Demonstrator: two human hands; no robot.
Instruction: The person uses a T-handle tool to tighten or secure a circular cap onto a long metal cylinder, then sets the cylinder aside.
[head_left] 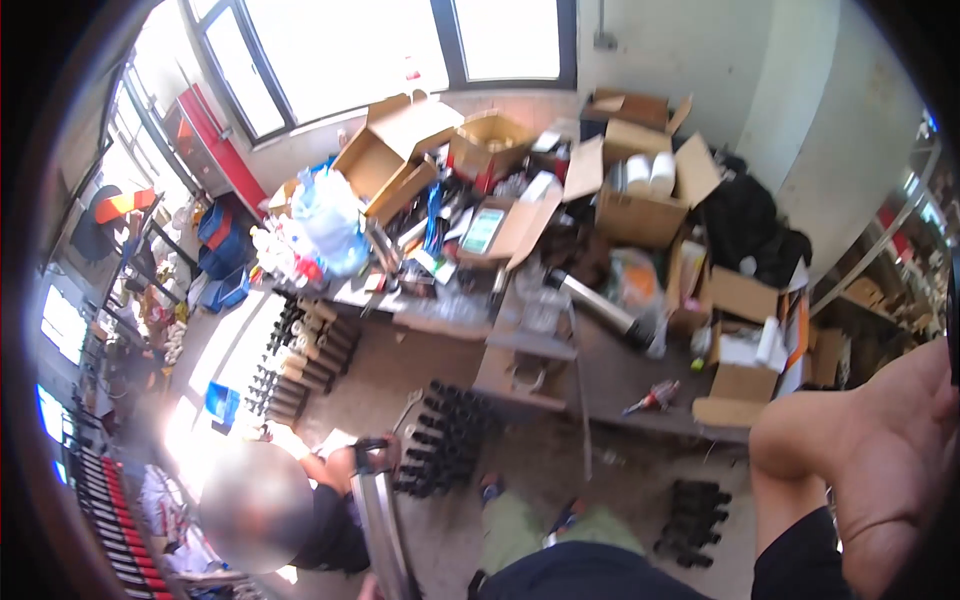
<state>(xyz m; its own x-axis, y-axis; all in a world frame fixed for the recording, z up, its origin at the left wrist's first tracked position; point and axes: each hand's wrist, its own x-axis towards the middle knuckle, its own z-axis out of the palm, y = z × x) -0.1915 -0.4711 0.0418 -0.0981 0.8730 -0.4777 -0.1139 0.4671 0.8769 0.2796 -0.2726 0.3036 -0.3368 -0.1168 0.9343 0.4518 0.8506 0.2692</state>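
Observation:
My right arm (790, 450) rises bent at the right edge, coming out of a dark sleeve. My right hand (900, 450) is close to the camera, its fingers cut off by the picture's rim, so I cannot tell what it holds. My left hand does not show plainly. Left of my legs, a long silver metal tube (385, 535) with a black end fitting (371, 452) slants up from the lower edge. A small patch of skin shows beside its lower part; whose it is I cannot tell.
A co-worker in black (335, 530) is at the lower left. Upright black-ended tubes (445, 440) stand in clusters on the floor, with black pieces (692, 520) at right. The bench (620, 385) carries open cardboard boxes (640, 215), bags and a silver tube (600, 300).

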